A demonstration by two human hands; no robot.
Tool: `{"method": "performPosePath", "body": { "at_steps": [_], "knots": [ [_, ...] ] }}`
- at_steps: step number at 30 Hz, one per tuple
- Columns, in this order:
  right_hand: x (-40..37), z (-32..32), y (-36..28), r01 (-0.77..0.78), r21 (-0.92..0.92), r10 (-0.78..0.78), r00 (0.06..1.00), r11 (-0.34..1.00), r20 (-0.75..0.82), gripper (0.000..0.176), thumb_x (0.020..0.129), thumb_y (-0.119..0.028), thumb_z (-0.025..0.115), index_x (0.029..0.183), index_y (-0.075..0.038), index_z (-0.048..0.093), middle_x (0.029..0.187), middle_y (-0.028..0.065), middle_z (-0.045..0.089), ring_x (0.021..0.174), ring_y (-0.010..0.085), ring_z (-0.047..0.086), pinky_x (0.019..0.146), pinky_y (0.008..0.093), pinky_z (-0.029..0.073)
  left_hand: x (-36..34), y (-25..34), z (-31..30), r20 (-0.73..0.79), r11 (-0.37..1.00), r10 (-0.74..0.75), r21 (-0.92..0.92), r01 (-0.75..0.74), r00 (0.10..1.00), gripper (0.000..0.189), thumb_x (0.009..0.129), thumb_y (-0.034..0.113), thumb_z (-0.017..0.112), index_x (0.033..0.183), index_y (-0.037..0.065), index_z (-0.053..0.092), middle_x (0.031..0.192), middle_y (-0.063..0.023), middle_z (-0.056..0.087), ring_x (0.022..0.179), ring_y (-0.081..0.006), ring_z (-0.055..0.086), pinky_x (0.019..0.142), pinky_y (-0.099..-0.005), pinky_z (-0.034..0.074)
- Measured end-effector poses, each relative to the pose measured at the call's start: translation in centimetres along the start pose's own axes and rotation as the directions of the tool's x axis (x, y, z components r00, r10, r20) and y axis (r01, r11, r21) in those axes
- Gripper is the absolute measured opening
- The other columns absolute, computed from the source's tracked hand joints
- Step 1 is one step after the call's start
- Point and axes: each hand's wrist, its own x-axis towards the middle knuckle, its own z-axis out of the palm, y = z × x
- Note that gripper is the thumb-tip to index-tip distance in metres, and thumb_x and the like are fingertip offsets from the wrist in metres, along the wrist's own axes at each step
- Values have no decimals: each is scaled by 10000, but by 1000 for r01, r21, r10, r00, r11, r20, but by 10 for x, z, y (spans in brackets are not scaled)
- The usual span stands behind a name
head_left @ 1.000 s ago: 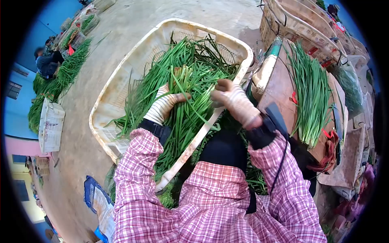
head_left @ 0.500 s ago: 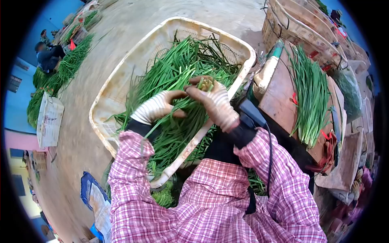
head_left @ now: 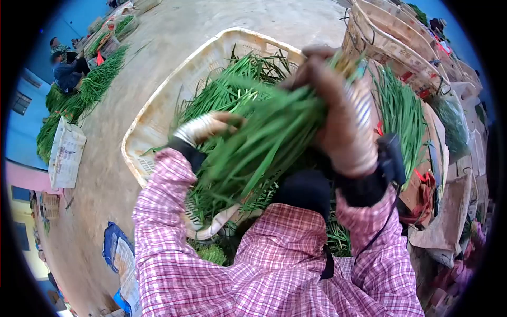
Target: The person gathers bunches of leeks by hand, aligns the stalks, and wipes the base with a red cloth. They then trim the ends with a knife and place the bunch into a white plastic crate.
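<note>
A bunch of long green stalks (head_left: 269,137) hangs across the front of a white plastic crate (head_left: 158,95). My right hand (head_left: 338,105), in a striped, soiled glove and blurred by motion, is closed round its root end, raised over the crate's right side. My left hand (head_left: 211,127), gloved too, is at the bunch's left side with its fingers curved and apart; whether it touches the leaves is unclear. More green stalks (head_left: 232,79) lie loose in the crate behind the bunch.
To the right, a board (head_left: 414,203) carries a laid-out bundle of green stalks (head_left: 398,111). Stacked crates (head_left: 391,47) stand at the upper right. At the far left, people (head_left: 66,71) sit by a green heap (head_left: 100,79) and a white crate (head_left: 67,153).
My right hand has risen and moved right, pulling the bunch up and away from my left hand. My left hand has hardly moved.
</note>
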Motion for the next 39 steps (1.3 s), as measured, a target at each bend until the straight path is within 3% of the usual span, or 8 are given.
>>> {"method": "performPosePath", "body": {
  "at_steps": [4,7,10,11,15,22,31,39],
  "knots": [
    [12,15,-35,204,-131,-207,978,970,-10,371,978,-243,642,1229,14,549,889,105,699,770,192,708,712,320,596,-14,112,-33,-607,955,122,288,74,786,307,916,136,736,1202,35,689,1100,-82,729,1015,-155,669,958,-319,542],
    [-2,34,-56,156,-6,-156,986,988,60,368,967,-234,654,1226,7,554,879,98,701,762,180,706,721,310,589,-2,199,-25,-283,855,474,-77,-512,834,760,953,594,573,1429,7,497,1357,-185,599,1223,-253,601,1088,-412,472],
    [-24,37,-72,304,-110,-302,953,946,32,360,945,-228,680,1204,-1,577,893,87,694,757,167,692,700,294,569,9,235,76,128,793,418,-535,-292,899,947,918,758,448,1458,-19,438,1418,-199,548,1300,-270,546,1105,-406,444],
    [-36,31,-75,349,-144,-359,932,926,-51,335,933,-217,695,1171,-2,596,886,78,691,745,158,684,691,284,561,24,226,66,352,907,416,-221,-357,839,947,922,748,456,1478,-18,406,1367,-187,576,1221,-258,587,1045,-399,487],
    [-109,-9,-75,390,-12,-364,846,921,-389,269,910,-180,721,1093,-11,619,838,61,681,698,163,678,665,299,571,-22,223,222,-24,889,-86,-454,66,996,914,904,675,577,1510,27,359,1195,-143,598,982,-229,620,863,-402,552],
    [-234,-82,-17,381,164,-160,687,910,-709,188,951,-150,641,1075,-27,572,796,110,669,733,260,706,692,397,612,-18,139,273,319,682,-331,-569,459,888,1140,732,872,563,1548,105,348,1454,-167,517,1242,-343,575,1074,-519,466],
    [-319,-124,24,437,312,-14,599,843,-801,191,901,-166,719,1005,-55,604,766,91,664,674,262,701,651,398,608,-30,138,411,340,739,-568,-190,646,749,466,908,223,748,1301,37,581,1092,-109,702,971,-226,693,864,-371,590],
    [-338,-178,21,376,299,-37,673,877,-739,405,1033,-387,551,1121,-15,687,949,110,728,916,233,700,888,363,555,-12,158,374,62,888,-363,325,325,930,611,799,-48,772,1365,19,552,1180,-28,673,1048,-118,600,929,-283,495]
  ]
}}
